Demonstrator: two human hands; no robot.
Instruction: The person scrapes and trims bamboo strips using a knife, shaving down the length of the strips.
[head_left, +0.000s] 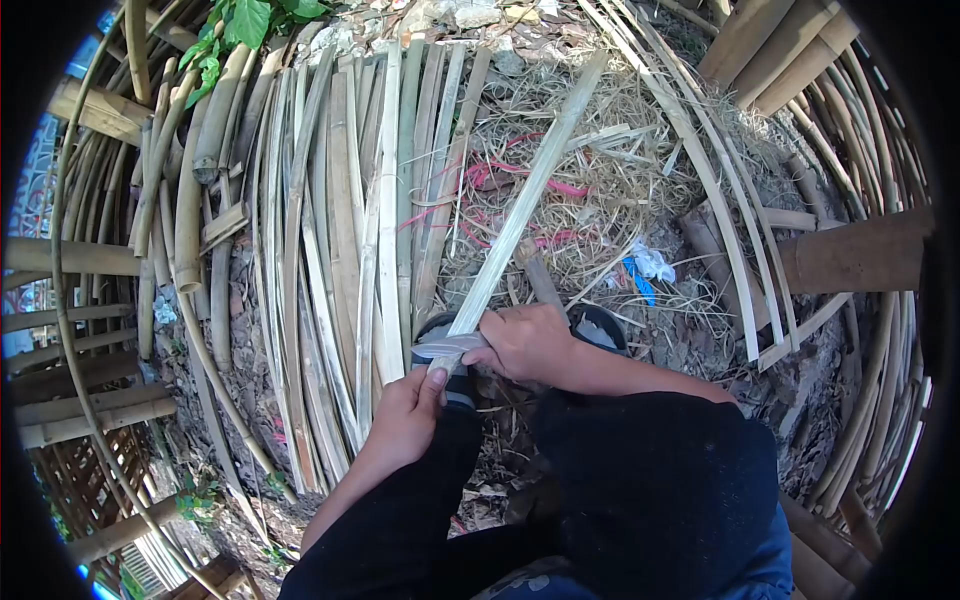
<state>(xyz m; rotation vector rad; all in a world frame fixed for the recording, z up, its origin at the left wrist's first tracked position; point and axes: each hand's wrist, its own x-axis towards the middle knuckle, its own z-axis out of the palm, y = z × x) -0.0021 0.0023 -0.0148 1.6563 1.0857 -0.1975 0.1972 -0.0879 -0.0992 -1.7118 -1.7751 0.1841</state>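
A long pale bamboo strip (530,205) runs from between my feet up and away to the right across the ground. My left hand (408,412) is closed on its near end, thumb on top. My right hand (525,343) is a fist around a knife; its handle is hidden in the fingers. The grey knife blade (452,346) lies across the strip just above my left thumb, touching it. Beyond my right hand a short brown stick (541,275) pokes up, its lower end hidden. Sandalled feet (598,328) show behind the hands.
Many split bamboo strips (345,200) lie side by side on the left. Shavings (600,180) with pink string cover the ground ahead. Longer strips (715,180) lie at right, near a blue and white scrap (645,270). Bamboo poles (860,250) fence both sides.
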